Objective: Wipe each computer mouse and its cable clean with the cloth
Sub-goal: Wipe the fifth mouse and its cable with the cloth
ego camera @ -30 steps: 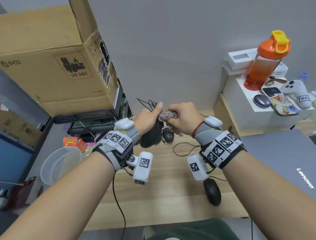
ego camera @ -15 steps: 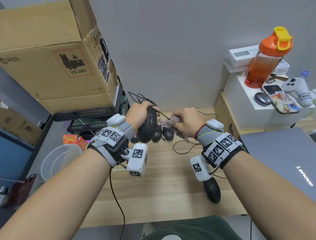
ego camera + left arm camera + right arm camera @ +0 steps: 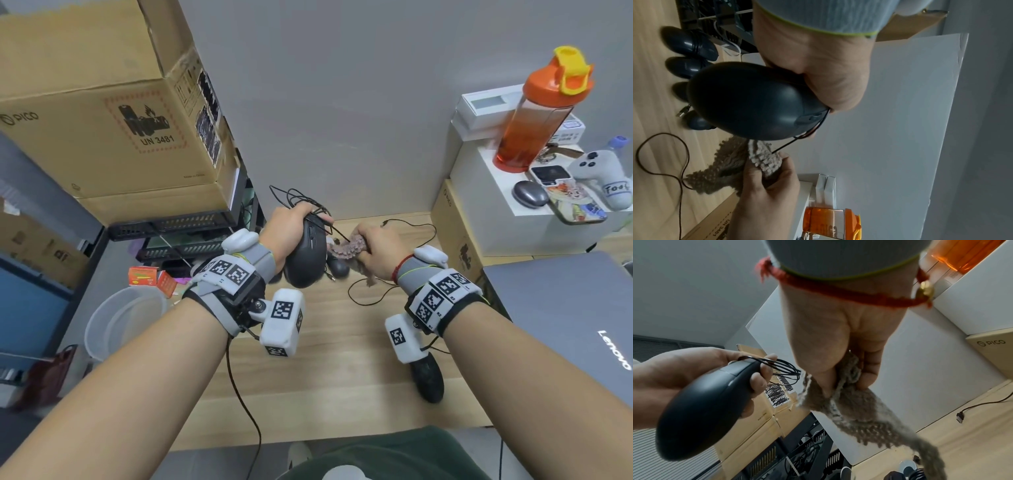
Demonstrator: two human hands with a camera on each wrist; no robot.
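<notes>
My left hand [image 3: 294, 224] holds a black wired mouse [image 3: 306, 255] upright above the wooden table [image 3: 342, 359], with loops of its cable [image 3: 294, 198] bunched under the fingers. A thin stretch of cable [image 3: 337, 234] runs from the mouse's nose into a nubby grey-brown cloth [image 3: 346, 247]. My right hand [image 3: 375, 248] grips that cloth around the cable. In the left wrist view the cable [image 3: 789, 142] enters the cloth [image 3: 764, 159] just below the mouse [image 3: 748, 100]. The right wrist view has the cloth [image 3: 859, 410] hanging from the fist beside the mouse [image 3: 701, 410].
Several other black mice [image 3: 337, 269] lie on the table behind my hands, one more [image 3: 428, 377] near the front edge. A loose cable [image 3: 370, 298] loops on the wood. Cardboard box [image 3: 102, 120] left, laptop [image 3: 565, 308] right, orange bottle [image 3: 541, 113] on a white box.
The left hand has tipped the mouse upright and drawn it left. The right hand with the cloth has come off the mouse body and now sits out along the cable.
</notes>
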